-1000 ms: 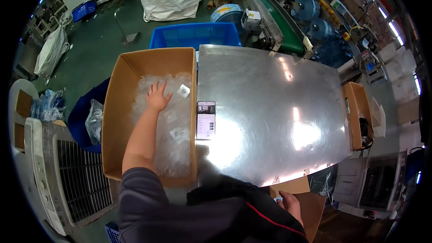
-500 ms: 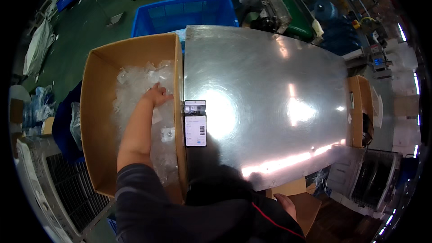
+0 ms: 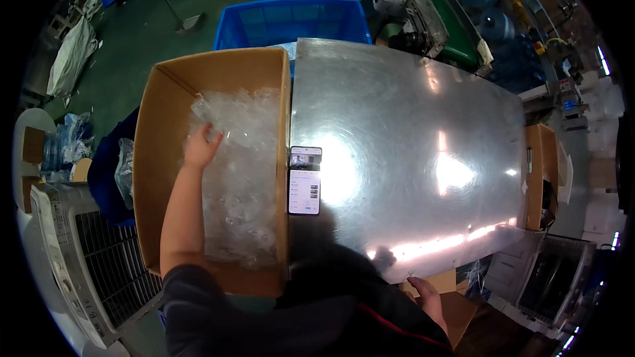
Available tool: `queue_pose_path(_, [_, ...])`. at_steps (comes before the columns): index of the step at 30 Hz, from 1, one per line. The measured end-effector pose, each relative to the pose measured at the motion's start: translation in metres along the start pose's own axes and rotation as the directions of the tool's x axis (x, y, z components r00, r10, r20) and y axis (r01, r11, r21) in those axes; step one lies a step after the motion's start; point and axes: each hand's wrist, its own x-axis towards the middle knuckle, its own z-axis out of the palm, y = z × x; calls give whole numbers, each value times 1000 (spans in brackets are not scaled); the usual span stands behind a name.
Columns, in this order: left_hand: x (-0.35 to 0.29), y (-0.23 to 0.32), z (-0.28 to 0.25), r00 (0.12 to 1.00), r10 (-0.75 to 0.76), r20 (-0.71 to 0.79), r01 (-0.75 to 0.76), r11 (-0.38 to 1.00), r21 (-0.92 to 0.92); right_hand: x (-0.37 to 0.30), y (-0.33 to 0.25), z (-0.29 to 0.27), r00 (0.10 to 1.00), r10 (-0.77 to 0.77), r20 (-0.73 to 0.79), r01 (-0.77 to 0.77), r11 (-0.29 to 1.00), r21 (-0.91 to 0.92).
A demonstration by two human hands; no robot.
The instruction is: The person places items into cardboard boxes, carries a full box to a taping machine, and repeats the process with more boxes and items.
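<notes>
Currently: metal table (image 3: 390, 119) ahead of the right hand (image 3: 428, 298) | cardboard box (image 3: 221, 69) around the left hand (image 3: 202, 149) | clear plastic pieces (image 3: 245, 178) heaped beneath it | left hand half-curled — cannot tell if grasping | right hand partly hidden — grasp unclear

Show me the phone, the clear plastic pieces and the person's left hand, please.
Phone (image 3: 305, 185): head view, on its lit screen.
Clear plastic pieces (image 3: 241, 188): head view, around the middle of the heap.
Left hand (image 3: 200, 149): head view, on the back of the hand.
</notes>
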Motion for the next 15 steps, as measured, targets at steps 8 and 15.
queue_pose_path(8, [24, -37, 70, 965, -139, 224, 109, 984, 143, -23, 8, -2, 993, 107, 42, -106, 994, -24])
queue_pose_path(15, [-42, -48, 35, 669, 74, 740, -184, 981, 68, -15, -7, 14, 992, 98, 74, -102, 994, 43])
